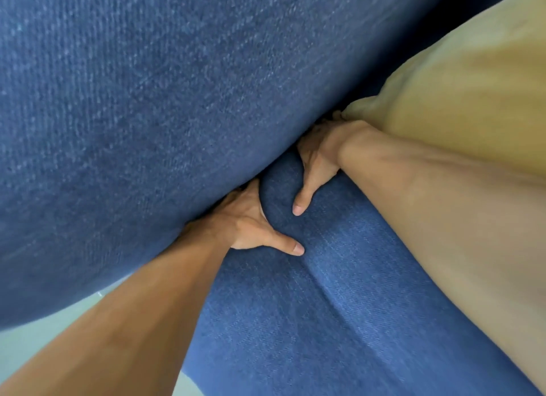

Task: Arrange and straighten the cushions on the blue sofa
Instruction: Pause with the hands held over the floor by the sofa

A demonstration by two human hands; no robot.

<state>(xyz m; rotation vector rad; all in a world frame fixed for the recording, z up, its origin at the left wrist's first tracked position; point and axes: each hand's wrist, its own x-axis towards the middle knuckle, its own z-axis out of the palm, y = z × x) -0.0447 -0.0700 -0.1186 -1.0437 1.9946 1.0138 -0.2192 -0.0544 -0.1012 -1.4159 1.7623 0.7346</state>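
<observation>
A big blue back cushion (147,100) fills the upper left of the head view. Below it lies a blue seat cushion (339,292) with a seam across it. My left hand (248,227) and my right hand (319,159) reach into the gap between the two. Each hand wraps the rounded end of the seat cushion, thumb lying on top. The fingers of both hands are hidden in the gap under the back cushion. A mustard-yellow cushion (472,85) leans at the right, and its corner touches my right wrist.
A pale floor (44,336) shows at the lower left, beyond the sofa's edge. Dark blue sofa fabric (443,17) sits in shadow behind the yellow cushion at the top right.
</observation>
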